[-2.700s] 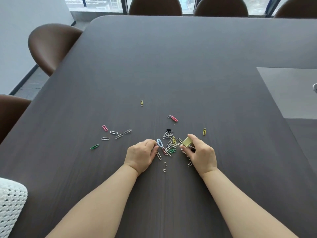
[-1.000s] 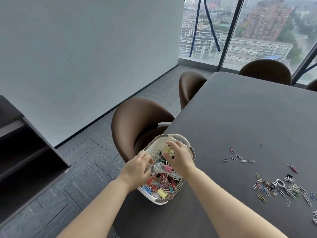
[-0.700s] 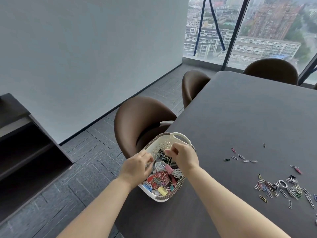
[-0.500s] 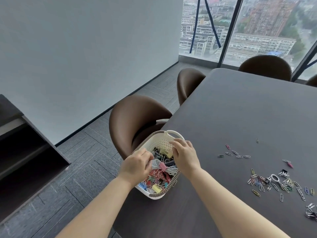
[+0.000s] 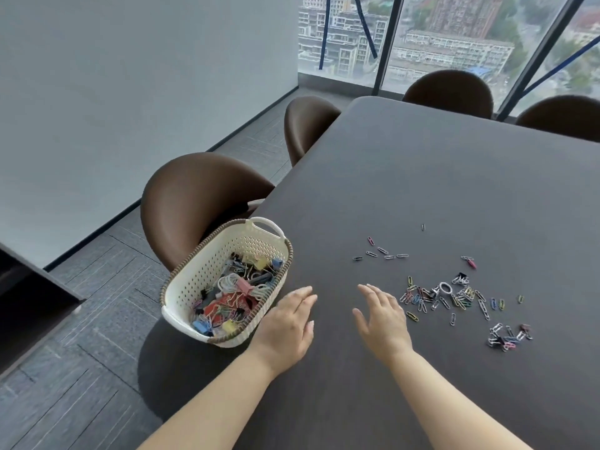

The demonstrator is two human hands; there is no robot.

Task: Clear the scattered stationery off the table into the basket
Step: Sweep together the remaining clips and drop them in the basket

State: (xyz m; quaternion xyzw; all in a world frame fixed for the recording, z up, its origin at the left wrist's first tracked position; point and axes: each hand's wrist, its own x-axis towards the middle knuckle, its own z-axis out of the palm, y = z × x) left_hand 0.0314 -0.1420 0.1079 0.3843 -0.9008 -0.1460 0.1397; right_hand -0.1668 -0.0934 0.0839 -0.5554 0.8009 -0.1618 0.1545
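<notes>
Colourful paper clips [image 5: 436,295] are waiting; your empty left hand [image 5: 287,323] and right hand [image 5: 381,319] are hanging open, needing another scoop.

Window [image 5: 454,43]: tall panes, city blocks outside.
Chairs [image 5: 201,203]: four, brown, round-backed; two along the left, two by the window.
Wall [image 5: 130,92]: plain pale grey.
Floor [image 5: 81,368]: grey carpet tiles.
Cabinet [image 5: 29,303]: dark, far left.

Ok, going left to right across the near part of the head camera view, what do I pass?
basket → left hand → right hand → main heap of paper clips → smaller bunch of clips
</notes>
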